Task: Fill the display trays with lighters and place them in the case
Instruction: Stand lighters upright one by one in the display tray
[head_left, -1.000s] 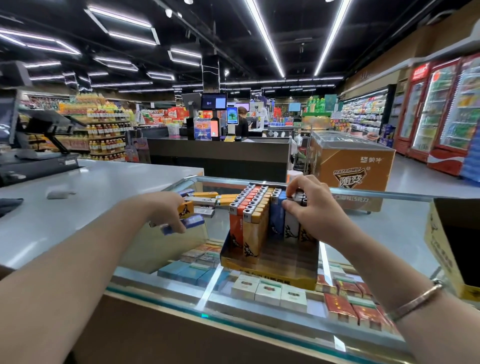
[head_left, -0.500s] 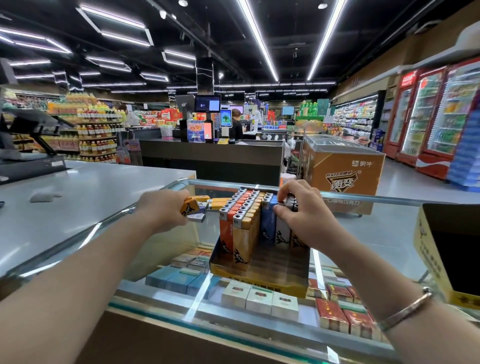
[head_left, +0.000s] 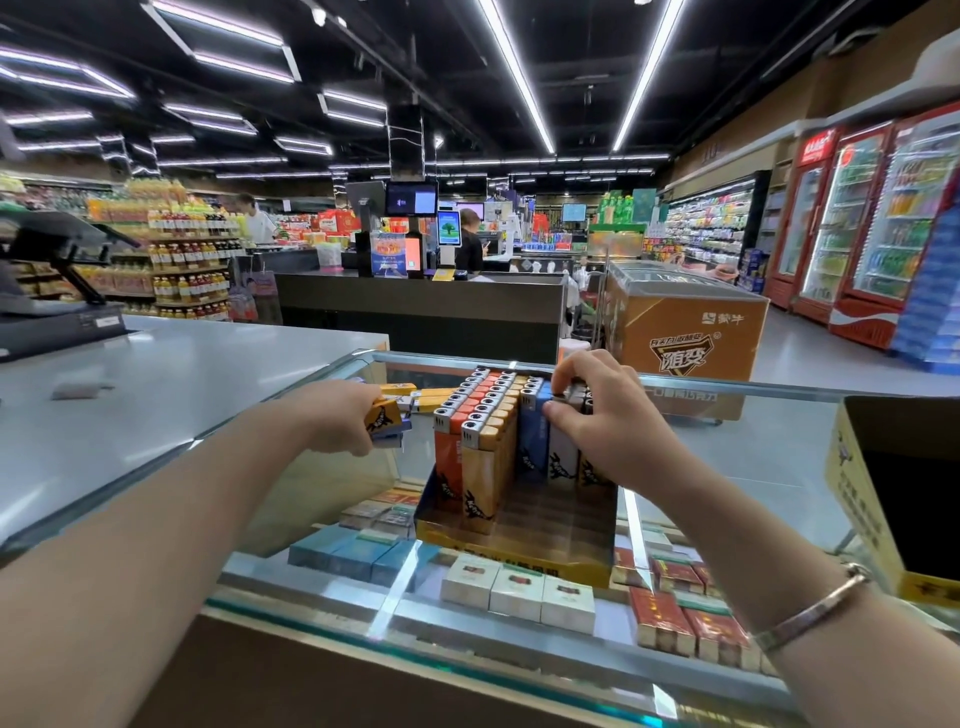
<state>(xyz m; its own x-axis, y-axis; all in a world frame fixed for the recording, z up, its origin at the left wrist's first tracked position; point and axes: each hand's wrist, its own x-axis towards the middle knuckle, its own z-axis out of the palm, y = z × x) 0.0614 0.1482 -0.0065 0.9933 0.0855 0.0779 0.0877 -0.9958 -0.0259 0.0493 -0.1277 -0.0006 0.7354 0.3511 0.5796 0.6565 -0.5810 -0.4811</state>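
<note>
A yellow cardboard display tray (head_left: 519, 558) stands on the glass case top (head_left: 769, 457). Rows of upright lighters (head_left: 480, 415) in orange, yellow, blue and white fill its back and left part; its front right floor is bare. My right hand (head_left: 608, 415) pinches the top of a white lighter (head_left: 562, 457) standing in the right-hand row. My left hand (head_left: 337, 415) grips a small bunch of loose lighters (head_left: 387, 423), yellow and blue, just left of the tray. More loose lighters (head_left: 421, 396) lie on the glass behind that hand.
Cigarette packs (head_left: 517, 590) lie inside the case under the glass. An open yellow carton (head_left: 898, 499) stands at the right edge. A grey counter (head_left: 156, 384) with a till stand lies to the left. Checkout desks, a freezer chest (head_left: 685, 332) and drink fridges are farther off.
My left hand has moved a little right toward the tray with its bunch of lighters. My right hand stays at the right-hand row, fingers shifted on the lighter tops.
</note>
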